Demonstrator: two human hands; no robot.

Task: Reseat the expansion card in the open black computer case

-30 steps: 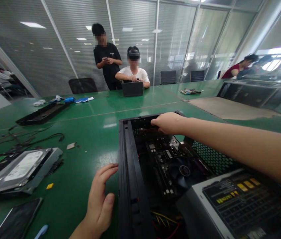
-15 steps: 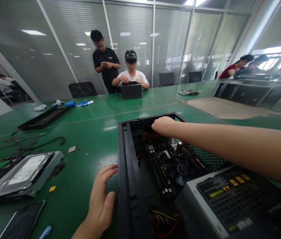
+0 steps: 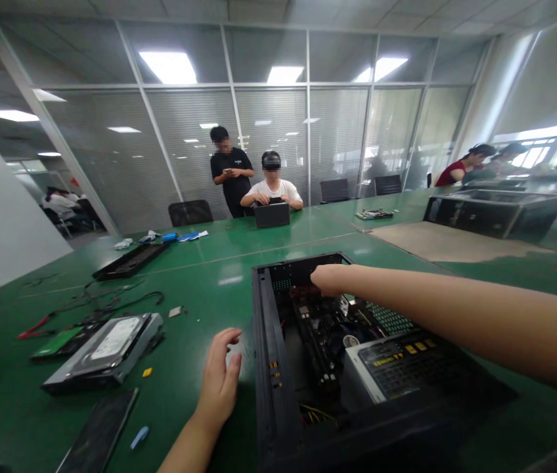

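An open black computer case (image 3: 278,394) lies on the green table in front of me. Inside it are a motherboard (image 3: 314,341), a cooling fan (image 3: 351,341) and a boxy power supply (image 3: 401,368) with a printed label. My right hand (image 3: 330,280) reaches over the case to its far inner end, above the motherboard. Its fingers are curled closed and point away from me, so whatever they grip is hidden. My left hand (image 3: 222,374) rests by the near left side of the case, a small gap from its wall. Its fingers are loosely bent and apart, holding nothing.
To the left lie a hard drive (image 3: 111,348) in a bracket, loose cables (image 3: 115,299), a dark flat panel (image 3: 98,433) and a small yellow piece (image 3: 147,372). Across the table a person (image 3: 272,190) sits behind a dark box; another person (image 3: 232,171) stands holding a phone.
The view has tilted up and pulled back, so the case looks smaller. My left hand has come slightly away from the case wall. My right hand stays at the case's far end.
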